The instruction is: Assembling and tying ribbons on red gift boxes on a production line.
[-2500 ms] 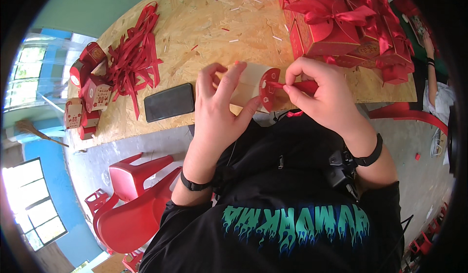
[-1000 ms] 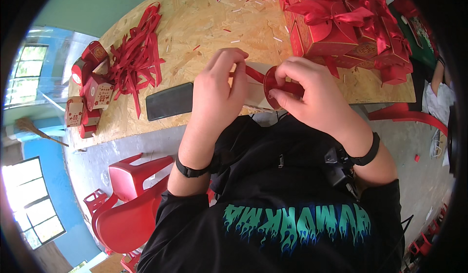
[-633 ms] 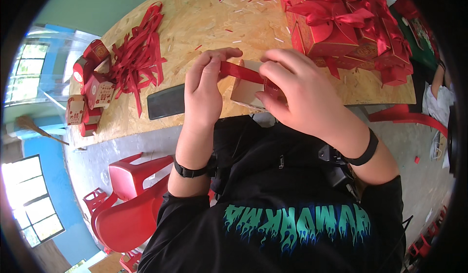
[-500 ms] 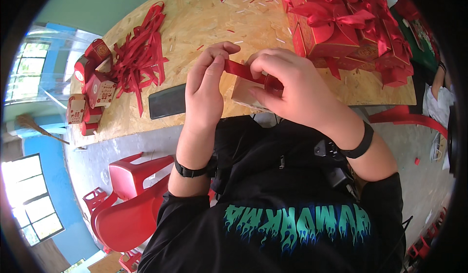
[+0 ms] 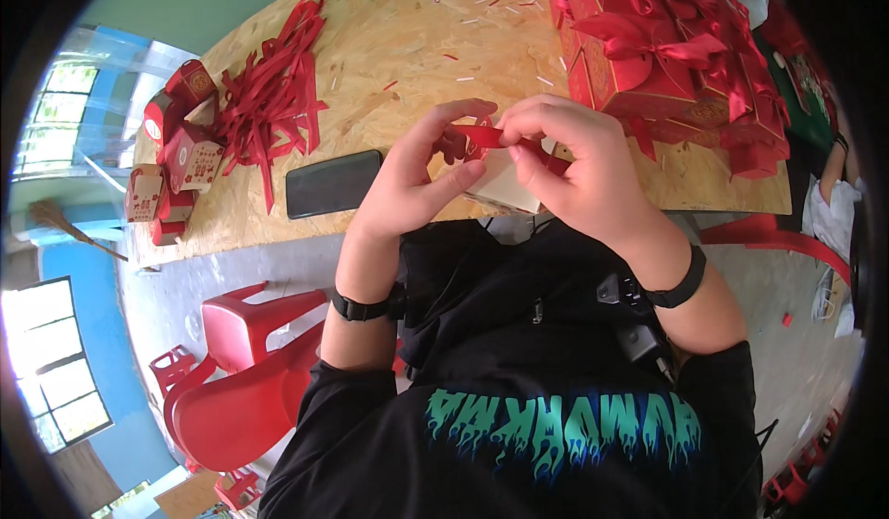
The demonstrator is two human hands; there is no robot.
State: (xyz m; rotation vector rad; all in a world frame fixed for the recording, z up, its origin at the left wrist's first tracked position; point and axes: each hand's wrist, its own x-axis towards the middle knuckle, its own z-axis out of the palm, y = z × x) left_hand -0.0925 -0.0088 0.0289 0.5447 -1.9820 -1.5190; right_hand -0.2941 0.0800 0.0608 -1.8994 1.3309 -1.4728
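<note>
A small gift box (image 5: 505,182) with a pale side and red upper part stands at the table's near edge between my hands. A red ribbon (image 5: 481,136) stretches across its top. My right hand (image 5: 583,162) pinches the ribbon between thumb and fingertips. The fingers of my left hand (image 5: 417,175) curl around the ribbon's left part, while its thumb lies against the box. Both hands partly hide the box and the ribbon ends.
A dark phone (image 5: 331,185) lies left of my hands on the wooden table (image 5: 389,42). Loose red ribbons (image 5: 278,84) and small red-and-white boxes (image 5: 190,162) are farther left. Ribboned red boxes (image 5: 648,56) pile up at right. Red chairs (image 5: 245,399) stand below left.
My left thumb has come down off the ribbon toward the box, its fingers curling in. My right fingertips now pinch the ribbon higher up, and the box has shifted slightly right.
</note>
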